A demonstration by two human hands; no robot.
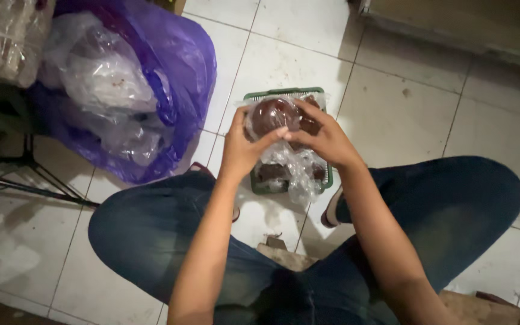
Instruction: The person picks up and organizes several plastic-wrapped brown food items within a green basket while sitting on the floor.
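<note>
Both my hands hold a round dark-brown lump wrapped in clear plastic just above a small green basket on the tiled floor. My left hand grips it from the left side, thumb across the front. From the right, my right hand closes over the plastic, its fingers on the wrap's top. More plastic-wrapped brown pieces lie in the basket under my hands.
A large purple plastic bag stuffed with clear bags sits at the left. My jeans-clad knees spread either side of the basket. A black metal stand is at far left, and a ledge runs along the top right.
</note>
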